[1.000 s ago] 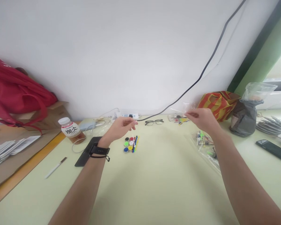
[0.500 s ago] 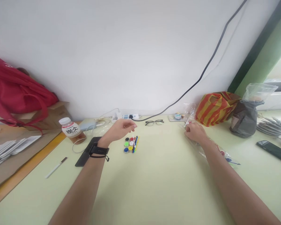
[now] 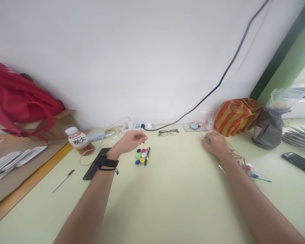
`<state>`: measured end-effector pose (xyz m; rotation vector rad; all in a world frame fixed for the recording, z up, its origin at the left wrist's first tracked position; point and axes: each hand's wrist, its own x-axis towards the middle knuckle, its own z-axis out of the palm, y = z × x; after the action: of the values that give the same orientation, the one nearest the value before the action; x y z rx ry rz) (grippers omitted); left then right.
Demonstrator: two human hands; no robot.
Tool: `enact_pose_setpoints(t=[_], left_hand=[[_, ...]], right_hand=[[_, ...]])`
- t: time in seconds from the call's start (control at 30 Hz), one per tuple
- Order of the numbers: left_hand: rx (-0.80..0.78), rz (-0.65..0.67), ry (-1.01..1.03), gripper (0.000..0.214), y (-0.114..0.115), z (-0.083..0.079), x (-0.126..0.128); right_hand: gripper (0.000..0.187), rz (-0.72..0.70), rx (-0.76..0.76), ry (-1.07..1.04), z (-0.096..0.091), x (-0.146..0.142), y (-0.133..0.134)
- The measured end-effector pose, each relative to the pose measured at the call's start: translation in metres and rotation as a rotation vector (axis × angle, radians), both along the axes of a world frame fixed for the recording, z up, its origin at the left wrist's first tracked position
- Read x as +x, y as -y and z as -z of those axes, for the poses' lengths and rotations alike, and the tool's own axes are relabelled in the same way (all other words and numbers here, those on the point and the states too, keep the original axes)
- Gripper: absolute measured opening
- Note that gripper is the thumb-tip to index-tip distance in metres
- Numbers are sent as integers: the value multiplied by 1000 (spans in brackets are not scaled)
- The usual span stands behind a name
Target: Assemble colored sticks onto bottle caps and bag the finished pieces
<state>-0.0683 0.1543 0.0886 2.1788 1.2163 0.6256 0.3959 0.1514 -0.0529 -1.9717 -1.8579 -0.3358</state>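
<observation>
My left hand (image 3: 130, 141) hovers over the table with its fingers curled and the thumb near the fingertips. Whatever sits in that pinch, if anything, is too small to make out. Just below and right of it lie several small round coloured discs (image 3: 143, 155) and some thin coloured sticks (image 3: 149, 156), side by side. My right hand (image 3: 215, 144) rests farther right, fingers bent down around the end of a clear plastic bag (image 3: 252, 171). Red, blue and green small parts show inside the bag, which lies partly hidden under my right wrist and forearm.
Eyeglasses (image 3: 168, 132) and a power strip (image 3: 139, 126) lie near the wall. Leftward are a drink bottle (image 3: 77, 140), a black flat case (image 3: 93, 171) and a marker (image 3: 62, 181). A striped bag (image 3: 235, 117), a grey bag (image 3: 268, 132) and a phone (image 3: 300, 165) are rightward.
My right hand has shifted slightly right and lowered onto the table, its fingers less tightly pinched. More of the plastic bag shows right of my forearm. My left hand stays nearly still.
</observation>
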Motion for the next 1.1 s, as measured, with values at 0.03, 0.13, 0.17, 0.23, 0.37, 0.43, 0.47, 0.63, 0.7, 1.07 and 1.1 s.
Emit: enact_pose_setpoints(t=[0.03, 0.13, 0.17, 0.23, 0.37, 0.43, 0.47, 0.63, 0.7, 1.07, 1.1], left_hand=[[8, -7, -10, 36, -1, 0, -1], [50, -27, -58, 36, -3, 1, -6], [65, -35, -85, 36, -3, 3, -8], [61, -74, -157, 37, -4, 6, -13], [-227, -261, -295, 72, -3, 18, -21], [-411, -297, -338, 85, -3, 25, -20], [-463, -286, -356, 84, -2, 28, -17], [-434, -98, -272, 51, 4, 41, 13], [-412, -46, -227, 44, 10, 45, 30], [-41, 217, -102, 40, 35, 62, 66], [-37, 201, -77, 42, 39, 65, 65]], right_hand=[[25, 7, 8, -3, 0, 7, 2], [24, 33, 51, -12, 0, 29, 6], [24, 41, 76, -15, 0, 35, 7], [24, 52, 133, -23, -1, 41, 8], [24, 34, 212, -47, -15, 29, 4], [24, -38, 213, -76, -25, 10, 0], [25, -92, 206, -99, -29, -3, -1], [29, -374, 79, -154, -28, -81, 2], [36, -475, 31, -150, -21, -114, 8], [50, -757, -197, -300, -19, -174, 43], [52, -745, -199, -307, -20, -172, 48]])
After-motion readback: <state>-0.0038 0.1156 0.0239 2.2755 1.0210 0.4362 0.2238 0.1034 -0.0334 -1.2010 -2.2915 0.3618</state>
